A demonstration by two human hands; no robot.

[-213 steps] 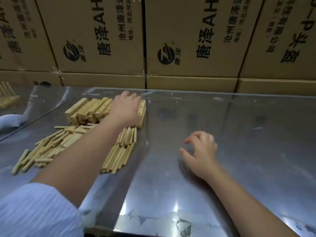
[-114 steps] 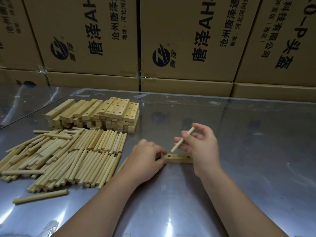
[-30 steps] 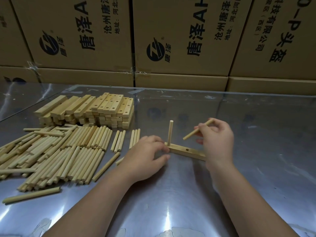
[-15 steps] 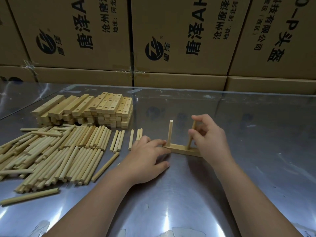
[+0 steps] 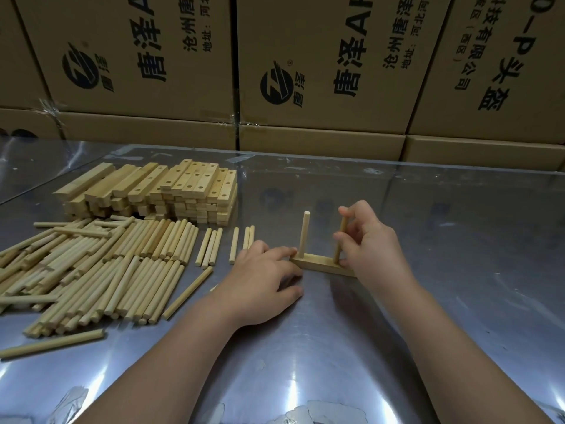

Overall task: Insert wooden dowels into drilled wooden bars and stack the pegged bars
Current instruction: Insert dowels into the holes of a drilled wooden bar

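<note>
Bar (image 5: 318,264) lies flat on the surface (image 5: 336,347), long axis running left to right between my hands. My left hand (image 5: 263,280) rests relaxed fingers against its left end, beside one standing dowel (image 5: 304,234). My right hand (image 5: 373,243) pinches a second dowel (image 5: 340,240) upright at the right end, so I judge the push goes straight down.

The counter (image 5: 458,286) is sheet metal, glossy and mirror-bright, finely scuffed, with torn cloudy film (image 5: 321,412) at six o'clock. The dowels (image 5: 91,270) heaped at nine o'clock are pale bare wood, round, smooth and matt. The bars (image 5: 171,188) stacked at ten o'clock are the same unvarnished wood, sawn square, with drilled holes. The dowel (image 5: 339,240) in the grip of the right hand (image 5: 374,244) looks alike. The boxes (image 5: 305,32) at twelve o'clock are matt brown cardboard, black-printed; glossy clear tape (image 5: 48,103) wrinkles at their seams.
</note>
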